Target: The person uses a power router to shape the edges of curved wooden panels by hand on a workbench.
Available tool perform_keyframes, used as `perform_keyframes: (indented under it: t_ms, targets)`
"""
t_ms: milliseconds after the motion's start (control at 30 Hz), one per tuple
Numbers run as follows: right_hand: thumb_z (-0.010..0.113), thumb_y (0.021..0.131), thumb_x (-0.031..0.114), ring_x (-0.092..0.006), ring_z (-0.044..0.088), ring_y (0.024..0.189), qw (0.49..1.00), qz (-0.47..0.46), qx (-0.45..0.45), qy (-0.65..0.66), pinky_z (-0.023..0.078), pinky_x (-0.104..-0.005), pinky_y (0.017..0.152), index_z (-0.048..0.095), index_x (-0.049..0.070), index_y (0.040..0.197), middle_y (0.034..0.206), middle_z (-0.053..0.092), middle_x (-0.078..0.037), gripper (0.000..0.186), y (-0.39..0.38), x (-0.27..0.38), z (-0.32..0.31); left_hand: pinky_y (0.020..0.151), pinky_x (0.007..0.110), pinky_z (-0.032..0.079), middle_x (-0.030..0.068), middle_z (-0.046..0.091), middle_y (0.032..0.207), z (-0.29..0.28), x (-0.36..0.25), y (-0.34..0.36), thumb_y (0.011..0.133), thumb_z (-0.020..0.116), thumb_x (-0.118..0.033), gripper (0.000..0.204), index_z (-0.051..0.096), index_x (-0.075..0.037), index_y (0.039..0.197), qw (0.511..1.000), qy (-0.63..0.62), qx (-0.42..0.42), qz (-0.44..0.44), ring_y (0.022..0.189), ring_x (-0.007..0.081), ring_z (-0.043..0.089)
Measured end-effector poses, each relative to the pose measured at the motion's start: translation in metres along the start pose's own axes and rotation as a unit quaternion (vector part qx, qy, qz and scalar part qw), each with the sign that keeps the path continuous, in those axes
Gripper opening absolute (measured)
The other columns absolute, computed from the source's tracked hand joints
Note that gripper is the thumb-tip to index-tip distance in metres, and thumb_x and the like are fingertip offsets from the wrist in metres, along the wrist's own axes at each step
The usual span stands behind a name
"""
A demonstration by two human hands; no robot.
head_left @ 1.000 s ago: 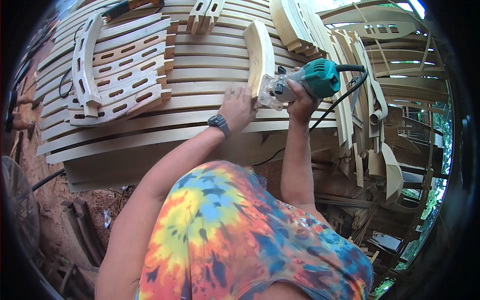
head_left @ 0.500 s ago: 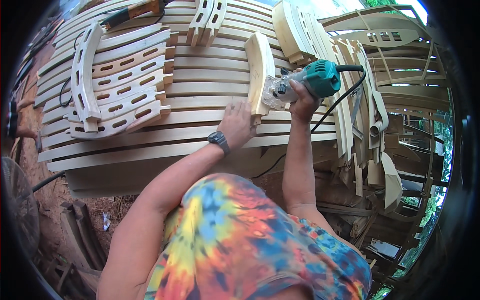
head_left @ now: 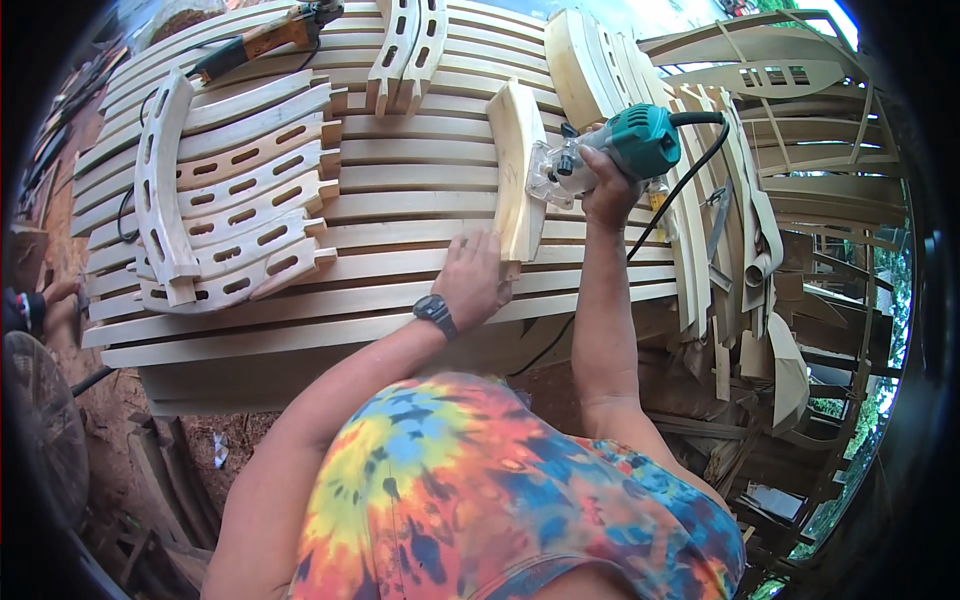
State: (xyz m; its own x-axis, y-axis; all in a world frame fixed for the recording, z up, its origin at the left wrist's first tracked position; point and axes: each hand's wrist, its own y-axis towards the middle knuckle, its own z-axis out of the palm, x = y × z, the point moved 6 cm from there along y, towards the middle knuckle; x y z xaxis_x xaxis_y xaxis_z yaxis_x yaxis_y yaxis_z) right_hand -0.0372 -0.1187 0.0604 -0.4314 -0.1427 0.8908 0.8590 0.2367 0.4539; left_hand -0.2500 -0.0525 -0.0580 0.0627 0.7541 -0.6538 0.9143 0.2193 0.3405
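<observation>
While the left hand rests by the low end of the curved wood, mid-frame, I can't tell if it grips. The right hand wraps around the green router, its clear base at the wood's right side. Edge shaping seems under way, which calls for steady wood. Slats lie under; slotted pieces sit upper left.

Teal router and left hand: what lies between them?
The head view shows a curved pale wooden piece between the teal router and the left hand.
</observation>
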Motion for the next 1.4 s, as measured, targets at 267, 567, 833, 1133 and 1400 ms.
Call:
perform_keyframes:
  t_ms: [267, 567, 833, 1133, 1400]
  targets:
    - [0.083, 0.067, 0.008, -0.0207, 0.07, 0.084, 0.998, -0.043, 0.007, -0.044, 0.055, -0.0353, 0.085, 0.075, 0.002, 0.091, 0.093, 0.073, -0.007, 0.026, 0.029, -0.015, 0.009, 0.115, 0.056, 0.034, 0.034, 0.056, 0.13, 0.002, 0.001, -0.002, 0.085, 0.067, -0.026, 0.074, 0.038, 0.016, 0.139, 1.0, 0.006, 0.011, 0.009, 0.128, 0.0453, 0.054]
    - [0.083, 0.067, 0.009, -0.0192, 0.069, 0.081, 1.0, -0.005, 0.02, -0.009, 0.055, -0.0342, 0.084, 0.075, 0.001, 0.092, 0.09, 0.073, -0.006, 0.028, 0.065, -0.033, 0.033, 0.116, 0.056, 0.034, 0.0353, 0.056, 0.134, 0.004, 0.002, -0.005, 0.086, 0.066, -0.027, 0.074, 0.038, 0.016, 0.14, 1.0, 0.012, 0.012, 0.011, 0.131, 0.0462, 0.053]
    - [0.083, 0.067, 0.007, -0.0179, 0.069, 0.082, 0.999, -0.024, 0.039, -0.016, 0.055, -0.033, 0.082, 0.074, 0.0, 0.093, 0.09, 0.073, -0.006, 0.028, 0.094, -0.05, 0.047, 0.116, 0.056, 0.034, 0.0358, 0.055, 0.135, 0.005, 0.001, -0.004, 0.085, 0.068, -0.026, 0.076, 0.038, 0.015, 0.14, 1.0, 0.012, 0.001, 0.015, 0.132, 0.047, 0.053]
    - [0.085, 0.066, 0.012, -0.0171, 0.068, 0.074, 0.998, -0.022, 0.046, 0.041, 0.054, -0.0324, 0.078, 0.073, 0.003, 0.086, 0.084, 0.072, -0.003, 0.025, 0.116, -0.06, 0.069, 0.116, 0.056, 0.034, 0.0348, 0.055, 0.135, 0.008, 0.002, -0.005, 0.082, 0.07, -0.025, 0.078, 0.037, 0.015, 0.14, 0.999, 0.024, 0.014, 0.018, 0.133, 0.0471, 0.052]
    - [0.087, 0.065, 0.014, -0.019, 0.07, 0.076, 0.995, -0.088, 0.053, -0.009, 0.054, -0.0343, 0.079, 0.073, 0.004, 0.084, 0.084, 0.074, -0.004, 0.026, 0.129, -0.058, 0.075, 0.116, 0.057, 0.034, 0.035, 0.054, 0.136, 0.008, 0.001, -0.005, 0.088, 0.066, -0.027, 0.073, 0.037, 0.014, 0.141, 0.999, 0.03, 0.009, 0.016, 0.134, 0.0458, 0.051]
